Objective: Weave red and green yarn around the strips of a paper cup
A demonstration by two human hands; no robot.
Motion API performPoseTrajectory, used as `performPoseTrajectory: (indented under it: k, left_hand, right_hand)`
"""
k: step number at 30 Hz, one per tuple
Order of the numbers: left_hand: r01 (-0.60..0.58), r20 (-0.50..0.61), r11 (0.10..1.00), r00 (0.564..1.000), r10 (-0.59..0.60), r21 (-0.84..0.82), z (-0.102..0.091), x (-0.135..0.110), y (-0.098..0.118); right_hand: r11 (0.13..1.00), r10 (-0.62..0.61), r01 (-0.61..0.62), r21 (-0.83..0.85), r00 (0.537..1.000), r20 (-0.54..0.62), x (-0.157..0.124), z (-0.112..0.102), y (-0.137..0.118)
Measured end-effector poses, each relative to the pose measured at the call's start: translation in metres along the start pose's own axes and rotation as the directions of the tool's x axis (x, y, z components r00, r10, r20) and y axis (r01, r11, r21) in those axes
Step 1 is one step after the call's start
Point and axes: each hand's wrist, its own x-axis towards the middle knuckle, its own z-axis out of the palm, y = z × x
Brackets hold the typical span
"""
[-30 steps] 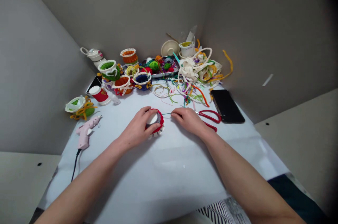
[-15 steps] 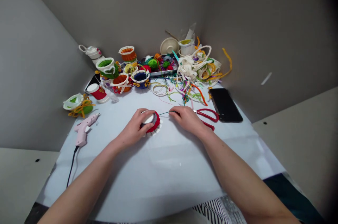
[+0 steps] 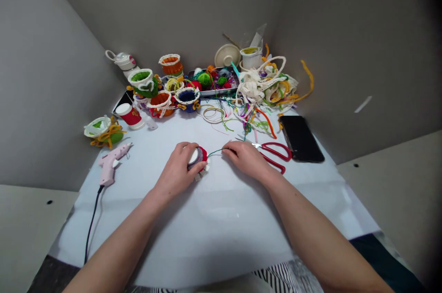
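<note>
My left hand point(image 3: 177, 166) wraps its fingers and thumb around a small paper cup point(image 3: 202, 153) lying near the middle of the table. The cup has a white base, bands of grey and red yarn, and a white rim cut into strips. From it a thin dark green yarn point(image 3: 215, 151) runs right to my right hand point(image 3: 243, 155), which pinches it between thumb and fingers. Red-handled scissors point(image 3: 283, 170) lie just beyond my right hand, their blades partly hidden by it.
A pink glue gun point(image 3: 109, 166) with a cord lies left. Several yarn-covered cups point(image 3: 188, 102) stand behind, beside a red paper cup point(image 3: 128, 116). A metal tray point(image 3: 221, 92) holds yarn balls. Tangled cord point(image 3: 253, 86) and a black phone point(image 3: 301, 138) are right.
The cup has turned slightly in my left hand, showing more grey yarn and less red. The green yarn between my hands sags a little more. The whole view has shifted slightly.
</note>
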Motion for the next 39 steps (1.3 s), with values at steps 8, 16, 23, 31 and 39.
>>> performPoseTrajectory:
  k: [8,16,23,31,39]
  left_hand:
    - [-0.266,0.315,0.964,0.913,0.258,-0.019,-0.038,0.017,-0.020]
    - [-0.253,0.263,0.966,0.930,0.258,-0.055,-0.031,0.003,-0.020]
    - [-0.277,0.172,0.955,0.941,0.292,-0.106,-0.022,0.006,-0.014]
    - [-0.327,0.145,0.942,0.938,0.315,0.069,-0.016,0.014,-0.022]
    - [-0.248,0.148,0.962,0.962,0.230,0.116,-0.009,0.003,-0.025]
  right_hand:
    - [1.000,-0.006,0.006,0.018,1.000,0.026,-0.003,-0.005,-0.004]
    - [0.999,-0.038,0.037,0.017,0.996,0.081,-0.007,0.001,-0.004]
    - [0.977,-0.201,0.189,0.100,0.971,0.130,-0.004,0.007,-0.012]
    - [0.982,-0.186,0.178,0.068,0.972,0.143,-0.006,0.013,-0.015]
    - [0.962,-0.271,0.262,0.078,0.950,0.152,-0.007,0.026,-0.022]
